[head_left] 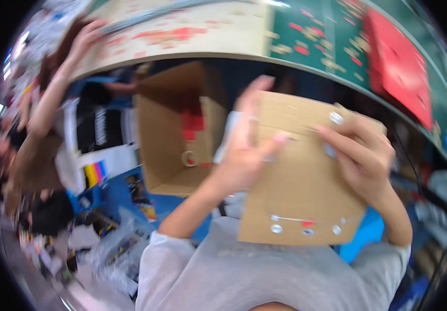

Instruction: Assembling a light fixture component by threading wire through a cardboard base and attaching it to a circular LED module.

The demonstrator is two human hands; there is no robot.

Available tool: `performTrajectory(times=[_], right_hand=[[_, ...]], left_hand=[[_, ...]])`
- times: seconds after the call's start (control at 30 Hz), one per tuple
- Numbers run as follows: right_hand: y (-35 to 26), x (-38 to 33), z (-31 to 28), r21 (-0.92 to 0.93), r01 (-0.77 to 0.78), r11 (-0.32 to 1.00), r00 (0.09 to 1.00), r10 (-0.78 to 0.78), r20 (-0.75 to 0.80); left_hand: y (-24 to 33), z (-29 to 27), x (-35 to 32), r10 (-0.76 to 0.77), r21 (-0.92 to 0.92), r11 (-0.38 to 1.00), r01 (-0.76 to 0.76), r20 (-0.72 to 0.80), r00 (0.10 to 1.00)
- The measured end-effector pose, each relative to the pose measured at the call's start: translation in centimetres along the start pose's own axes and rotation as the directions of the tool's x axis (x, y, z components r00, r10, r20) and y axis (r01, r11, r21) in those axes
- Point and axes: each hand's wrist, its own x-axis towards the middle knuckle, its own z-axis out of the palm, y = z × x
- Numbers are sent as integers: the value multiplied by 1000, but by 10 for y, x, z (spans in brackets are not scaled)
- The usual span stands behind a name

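Observation:
A flat brown cardboard panel point(306, 192) is upright before my chest, with round whitish discs on its face and a small red bit near its lower edge. My left hand point(244, 150) is at the panel's left edge, thumb lying over the front and fingers stretched up along the side. On the upper right of the panel rests my right hand point(361, 155), its fingers bent and their tips pressed together near a white disc point(336, 118). Anything small between those fingertips cannot be made out. Motion blurs both hands somewhat.
Left of me stands an open cardboard box point(169, 119) holding red pieces and a pale ring point(188, 158). Ahead, a white and green table point(234, 39) carries scattered red and beige bits and a red panel point(397, 67). Another person's arm point(52, 98) reaches in at left, near clear plastic bags point(122, 254).

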Motion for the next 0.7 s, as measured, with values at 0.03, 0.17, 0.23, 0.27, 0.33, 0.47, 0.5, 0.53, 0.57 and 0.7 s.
performTrajectory(times=[0.03,0.17,0.23,0.27,0.33,0.47,0.5,0.53,0.57,0.7], right_hand=[[1,-1,1,-9,23,1000,999,-23,34],[-2,-2,4,-174,113,978,990,-95,108],[-5,-1,-1,-213,124,969,984,-92,156],[-8,0,-2,-240,148,960,975,-100,199],[-11,-2,-2,-262,159,952,972,-104,212],[-18,-4,-9,-288,187,939,962,-116,246],[-19,-4,-10,-292,186,938,962,-114,247],[-20,-4,-11,-303,189,934,959,-110,260],[-21,-4,-12,-314,193,930,956,-106,274],[-23,-5,-13,-310,164,936,944,-58,325]], left_hand=[[14,9,-2,-98,-193,977,90,-32,995],[11,14,7,-49,-214,976,44,-19,999],[1,8,7,-21,-37,999,21,9,1000],[3,10,6,-24,-41,999,25,17,1000],[7,17,3,-53,-124,991,50,-17,998],[12,19,-1,-72,-141,988,69,-18,997],[12,20,0,-75,-148,986,72,-13,997],[13,20,1,-77,-156,985,75,-9,997],[13,21,1,-74,-159,985,72,-7,997],[11,20,3,-72,-144,987,70,-8,997]])
